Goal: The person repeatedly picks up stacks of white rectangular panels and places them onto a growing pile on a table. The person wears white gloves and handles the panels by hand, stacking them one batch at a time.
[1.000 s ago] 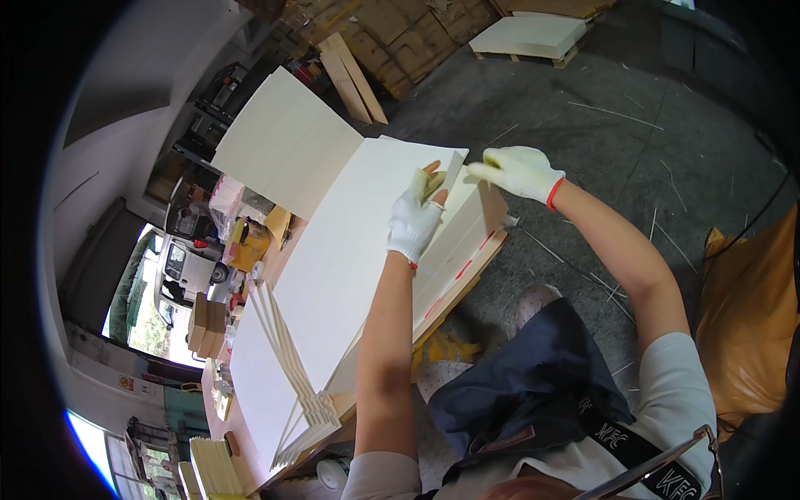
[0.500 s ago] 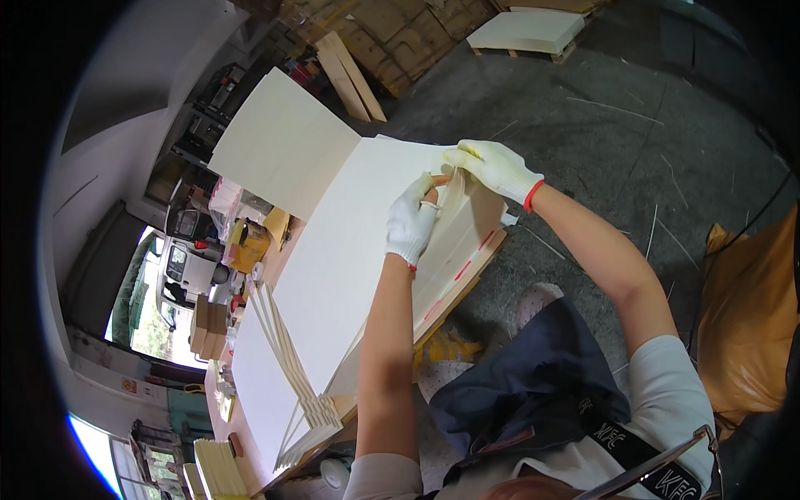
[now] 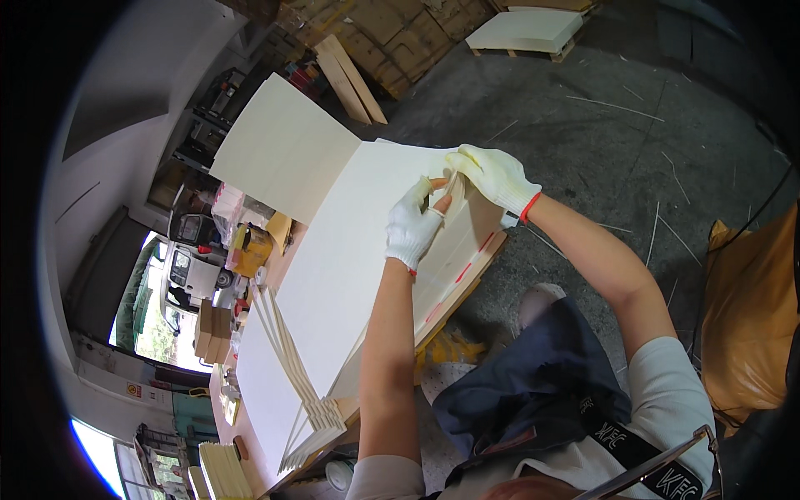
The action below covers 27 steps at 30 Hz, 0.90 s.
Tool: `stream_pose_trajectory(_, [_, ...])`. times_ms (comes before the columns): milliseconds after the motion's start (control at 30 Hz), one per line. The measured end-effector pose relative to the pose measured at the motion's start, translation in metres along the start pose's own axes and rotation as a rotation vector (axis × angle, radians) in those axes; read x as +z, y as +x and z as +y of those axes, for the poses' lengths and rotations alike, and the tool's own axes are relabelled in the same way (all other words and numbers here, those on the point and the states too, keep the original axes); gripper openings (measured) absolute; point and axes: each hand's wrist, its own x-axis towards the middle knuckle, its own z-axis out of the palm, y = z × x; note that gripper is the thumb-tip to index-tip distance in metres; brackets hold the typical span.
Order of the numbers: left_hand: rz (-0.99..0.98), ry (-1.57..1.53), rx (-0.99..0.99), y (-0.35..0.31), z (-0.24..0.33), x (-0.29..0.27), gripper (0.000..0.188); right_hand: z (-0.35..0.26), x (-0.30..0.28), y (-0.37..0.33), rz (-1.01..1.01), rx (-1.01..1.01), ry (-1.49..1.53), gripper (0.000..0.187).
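Observation:
Both hands wear white knitted gloves over a tall stack of large white sheets (image 3: 333, 250), paper or thin board. My right hand (image 3: 497, 177) is closed on the far right corner of the upper sheets, bending them up. Beside it, my left hand (image 3: 413, 223) rests by the sheets' edge, bare thumb and forefinger apart, touching the lifted edges (image 3: 457, 185). Red marks (image 3: 463, 272) show on the side of the stack. At its near end, several sheets lie fanned in stepped layers (image 3: 319, 414). A bent-back cream sheet (image 3: 287, 150) slopes at the far left.
A yellow box (image 3: 248, 249) and brown cartons (image 3: 212, 332) stand left of the stack. An orange sack (image 3: 750, 308) is at the right. Thin strips (image 3: 615, 107) litter the dark floor. Another sheet stack (image 3: 527, 32) sits on a pallet at the back; planks (image 3: 350, 79) lean nearby.
The thumb and forefinger of my left hand have spread apart at the sheet edges. My right hand keeps its hold on the corner, nearly in place.

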Motion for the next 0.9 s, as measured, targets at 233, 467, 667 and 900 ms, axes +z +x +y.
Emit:
stream_pose_trajectory(233, [-0.002,-0.027,0.03,0.001,-0.003,0.0,0.036,-0.008,-0.003,0.001,-0.038,0.062,-0.002,0.043])
stream_pose_trajectory(467, [-0.027,-0.053,-0.042,0.0,0.002,-0.003,0.037,-0.006,-0.001,0.0,-0.017,0.054,0.012,0.043])
stream_pose_trajectory(667, [0.142,-0.082,0.035,-0.004,0.002,0.001,0.033,-0.01,-0.002,-0.002,-0.019,0.02,-0.02,0.046])
stream_pose_trajectory(900, [-0.022,0.058,-0.055,0.0,0.004,-0.001,0.033,0.004,0.003,0.002,-0.019,0.012,-0.033,0.044])
